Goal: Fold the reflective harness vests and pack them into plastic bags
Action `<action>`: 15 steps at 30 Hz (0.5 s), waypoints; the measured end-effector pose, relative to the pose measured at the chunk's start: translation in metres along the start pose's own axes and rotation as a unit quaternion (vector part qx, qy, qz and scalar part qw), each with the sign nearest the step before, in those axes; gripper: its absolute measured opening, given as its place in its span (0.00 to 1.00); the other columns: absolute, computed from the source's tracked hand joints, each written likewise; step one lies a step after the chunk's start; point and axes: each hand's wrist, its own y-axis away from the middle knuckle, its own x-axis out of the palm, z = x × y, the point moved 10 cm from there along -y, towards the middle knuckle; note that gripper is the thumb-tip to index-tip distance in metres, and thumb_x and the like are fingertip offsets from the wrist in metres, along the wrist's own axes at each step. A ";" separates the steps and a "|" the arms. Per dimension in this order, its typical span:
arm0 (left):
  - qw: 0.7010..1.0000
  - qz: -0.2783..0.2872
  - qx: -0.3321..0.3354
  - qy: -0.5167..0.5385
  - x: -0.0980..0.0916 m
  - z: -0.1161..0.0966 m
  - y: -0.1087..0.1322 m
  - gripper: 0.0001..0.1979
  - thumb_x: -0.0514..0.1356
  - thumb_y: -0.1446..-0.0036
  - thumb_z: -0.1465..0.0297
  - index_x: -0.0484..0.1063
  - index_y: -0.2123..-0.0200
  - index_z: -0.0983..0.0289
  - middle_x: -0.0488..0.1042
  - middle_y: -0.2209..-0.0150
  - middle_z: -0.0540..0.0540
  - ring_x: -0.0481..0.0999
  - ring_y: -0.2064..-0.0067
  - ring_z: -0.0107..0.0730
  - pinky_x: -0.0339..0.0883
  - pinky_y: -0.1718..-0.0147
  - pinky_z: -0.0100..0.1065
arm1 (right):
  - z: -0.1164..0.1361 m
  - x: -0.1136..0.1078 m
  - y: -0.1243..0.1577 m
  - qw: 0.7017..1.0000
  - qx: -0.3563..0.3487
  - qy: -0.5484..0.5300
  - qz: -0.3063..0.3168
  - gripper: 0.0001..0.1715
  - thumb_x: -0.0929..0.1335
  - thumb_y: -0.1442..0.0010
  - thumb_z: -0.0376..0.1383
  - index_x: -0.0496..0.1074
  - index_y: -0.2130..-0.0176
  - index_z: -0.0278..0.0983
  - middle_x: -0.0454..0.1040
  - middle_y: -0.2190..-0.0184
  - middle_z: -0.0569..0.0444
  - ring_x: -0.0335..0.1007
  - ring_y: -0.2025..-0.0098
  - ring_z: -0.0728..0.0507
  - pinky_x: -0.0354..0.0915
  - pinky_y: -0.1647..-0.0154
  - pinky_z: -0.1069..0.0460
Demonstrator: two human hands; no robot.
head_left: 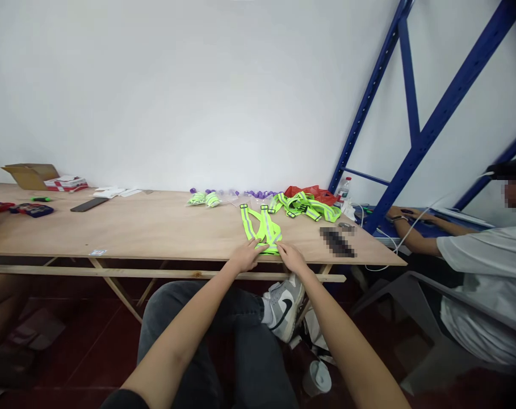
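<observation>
Neon-yellow woven cloth strap vest, glossy grey reflective bands, at the fingers; pale plywood tabletop beneath, matt, smooth; blue painted metal rack right of the fingers, satin

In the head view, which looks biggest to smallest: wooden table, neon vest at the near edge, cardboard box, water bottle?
1. wooden table
2. neon vest and cardboard box look about alike; the box lies farther off, so unranked
3. water bottle

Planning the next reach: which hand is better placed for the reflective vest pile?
Right hand, probably: the reflective vest pile lies beyond it, rightward; the left hand would need to cross.
</observation>
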 end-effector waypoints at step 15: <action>0.969 0.027 -0.009 0.246 -0.018 0.021 -0.004 0.31 0.59 0.39 0.51 0.70 0.38 0.62 0.65 0.35 0.62 0.66 0.35 0.49 0.56 0.36 0.44 | 0.015 -0.004 0.005 0.999 -0.019 0.050 0.002 0.24 0.57 0.30 0.38 0.74 0.43 0.40 0.74 0.42 0.48 0.68 0.40 0.41 0.60 0.38 0.45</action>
